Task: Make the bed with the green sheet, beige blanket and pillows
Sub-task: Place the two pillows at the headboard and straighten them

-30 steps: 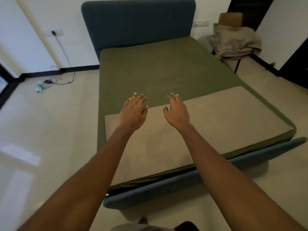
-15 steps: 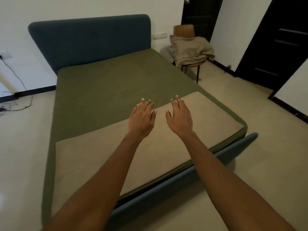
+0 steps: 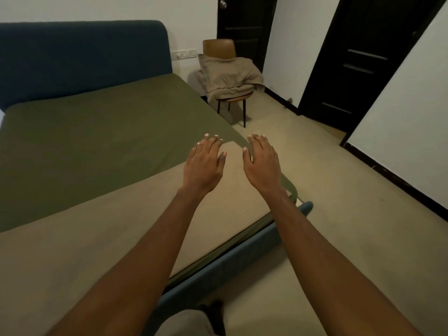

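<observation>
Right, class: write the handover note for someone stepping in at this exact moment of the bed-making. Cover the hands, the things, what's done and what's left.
Left hand: open, palm down, empty, over the right end of the beige blanket.
Right hand: open, palm down, empty, over the bed's right edge.
Green sheet: spread flat up to the headboard.
Blanket: a folded band across the foot of the bed.
Pillows: apparently the beige pile on the chair.
Done: sheet on, blanket laid.
Left: bring the pillows to the headboard end.
</observation>
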